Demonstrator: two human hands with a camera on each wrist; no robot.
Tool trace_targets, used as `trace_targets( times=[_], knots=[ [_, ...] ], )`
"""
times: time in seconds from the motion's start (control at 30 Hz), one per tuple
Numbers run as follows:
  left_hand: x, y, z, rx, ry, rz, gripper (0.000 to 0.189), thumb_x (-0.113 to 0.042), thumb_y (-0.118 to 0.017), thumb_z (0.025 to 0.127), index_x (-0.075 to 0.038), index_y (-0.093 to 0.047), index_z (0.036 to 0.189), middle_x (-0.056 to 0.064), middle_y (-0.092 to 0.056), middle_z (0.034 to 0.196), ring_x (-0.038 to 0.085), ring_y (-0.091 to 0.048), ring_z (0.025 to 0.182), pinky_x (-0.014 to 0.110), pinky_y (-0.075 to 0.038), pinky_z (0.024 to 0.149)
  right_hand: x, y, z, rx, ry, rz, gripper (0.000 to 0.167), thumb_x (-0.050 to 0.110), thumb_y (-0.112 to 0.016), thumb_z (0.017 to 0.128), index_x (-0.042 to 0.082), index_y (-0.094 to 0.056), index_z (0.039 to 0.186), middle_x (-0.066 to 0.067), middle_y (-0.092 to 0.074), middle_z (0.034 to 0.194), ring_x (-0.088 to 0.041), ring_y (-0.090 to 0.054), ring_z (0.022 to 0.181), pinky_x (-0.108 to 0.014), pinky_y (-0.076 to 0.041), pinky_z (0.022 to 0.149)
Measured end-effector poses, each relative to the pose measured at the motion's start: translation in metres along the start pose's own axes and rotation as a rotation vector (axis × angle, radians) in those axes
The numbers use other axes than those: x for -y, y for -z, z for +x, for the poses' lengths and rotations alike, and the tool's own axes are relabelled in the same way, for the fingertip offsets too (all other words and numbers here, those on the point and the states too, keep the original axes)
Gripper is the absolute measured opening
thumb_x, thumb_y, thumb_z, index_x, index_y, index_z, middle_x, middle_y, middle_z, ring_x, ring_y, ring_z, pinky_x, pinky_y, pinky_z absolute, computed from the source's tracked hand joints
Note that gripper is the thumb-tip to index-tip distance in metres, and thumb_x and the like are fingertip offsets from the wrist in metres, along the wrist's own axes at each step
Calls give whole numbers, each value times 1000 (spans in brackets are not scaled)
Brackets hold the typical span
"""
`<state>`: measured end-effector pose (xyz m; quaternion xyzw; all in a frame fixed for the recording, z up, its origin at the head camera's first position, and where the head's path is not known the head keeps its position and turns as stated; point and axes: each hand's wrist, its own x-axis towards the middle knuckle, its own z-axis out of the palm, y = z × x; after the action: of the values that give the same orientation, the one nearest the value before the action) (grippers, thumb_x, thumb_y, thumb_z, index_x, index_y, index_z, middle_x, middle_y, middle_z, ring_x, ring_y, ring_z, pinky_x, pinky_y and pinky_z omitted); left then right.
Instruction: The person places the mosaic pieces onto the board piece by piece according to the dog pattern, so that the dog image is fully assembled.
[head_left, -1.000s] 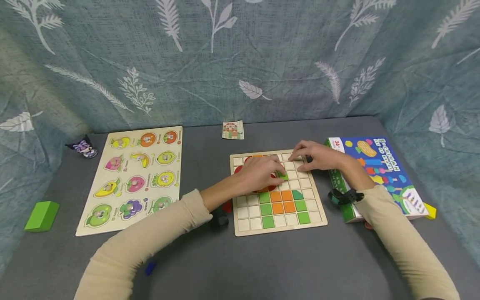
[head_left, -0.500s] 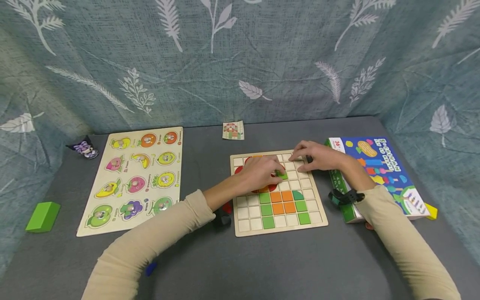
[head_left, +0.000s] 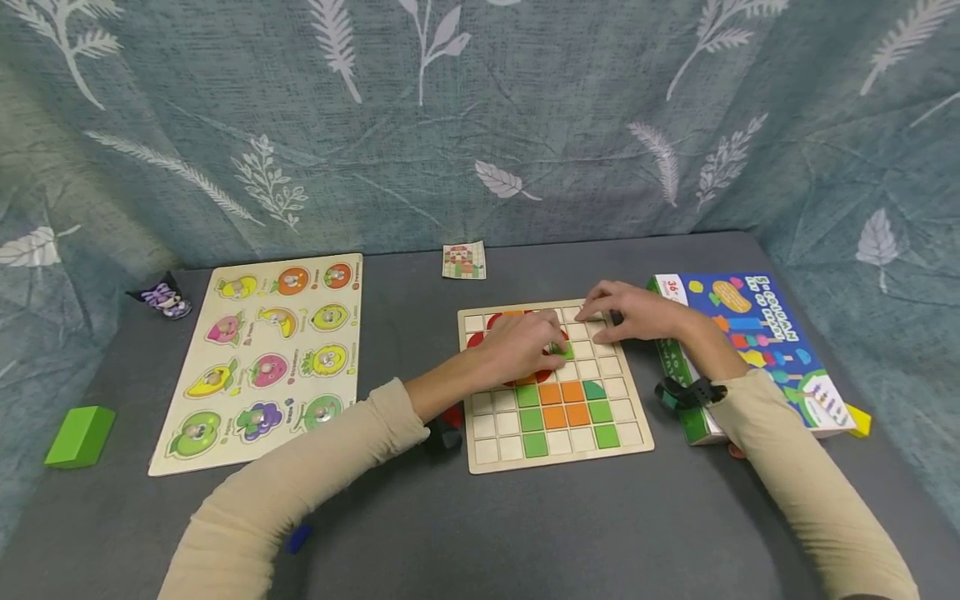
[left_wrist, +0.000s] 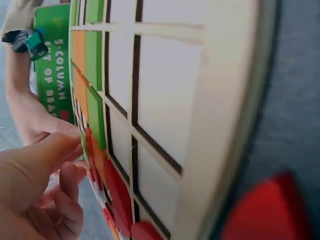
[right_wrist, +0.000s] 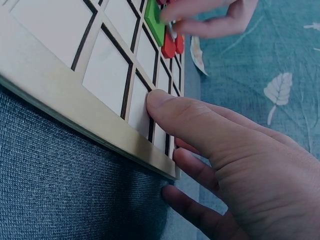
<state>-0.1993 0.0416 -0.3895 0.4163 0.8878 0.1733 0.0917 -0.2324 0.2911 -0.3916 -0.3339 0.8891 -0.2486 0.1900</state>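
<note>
A wooden grid board [head_left: 558, 462] lies on the dark table, partly filled with green, orange and red tiles. My left hand [head_left: 517, 348] reaches over its upper half, hiding several red tiles. Between the thumb and curled fingers it pinches a green tile [head_left: 566, 351], which sits at a grid square; in the right wrist view this green tile [right_wrist: 155, 22] touches the left fingertips. At the board's far right corner rests my right hand [head_left: 633, 312], fingers spread, holding nothing. Its thumb [right_wrist: 162, 100] touches a bare square, while the other fingers lie by the edge.
Left of the grid stands a fruit puzzle board [head_left: 262, 367], with a small figurine [head_left: 167, 298] and a green block [head_left: 80, 437] beyond it. A blue bead-set box [head_left: 757, 350] is under the right forearm. A small pattern card [head_left: 464, 261] lies behind the grid. A red piece [left_wrist: 270, 212] lies beside the board.
Both hands stay almost in place. The left fingers shift only slightly at the green tile, and the left forearm has edged a little to the right.
</note>
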Motion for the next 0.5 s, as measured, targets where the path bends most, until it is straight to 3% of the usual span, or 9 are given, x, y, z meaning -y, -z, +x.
trace_targets(
  times=[0.13,0.4,0.5],
  knots=[
    [3,9,-24,-11,25,-39,21,-32,-68,91,-23,-76,107,-2,-64,111,9,-59,76,21,-40,50,1,1,1,2,-7,-2,37,18,-71,88,9,-66,124,-15,-52,126,-25,-52,103,-38,-44,79],
    [21,16,-118,-97,60,-86,18,-29,-72,88,-23,-76,105,-5,-64,104,10,-61,80,19,-40,59,2,1,0,7,-10,-15,37,17,-71,88,9,-66,124,-15,-52,126,-20,-51,92,-39,-43,78],
    [26,13,-145,-99,69,-89,21,-27,-73,87,-23,-75,108,-6,-63,104,8,-61,82,17,-41,61,2,1,1,7,-10,-10,37,16,-71,88,8,-66,124,-16,-52,126,-19,-50,91,-39,-43,79]
  ],
)
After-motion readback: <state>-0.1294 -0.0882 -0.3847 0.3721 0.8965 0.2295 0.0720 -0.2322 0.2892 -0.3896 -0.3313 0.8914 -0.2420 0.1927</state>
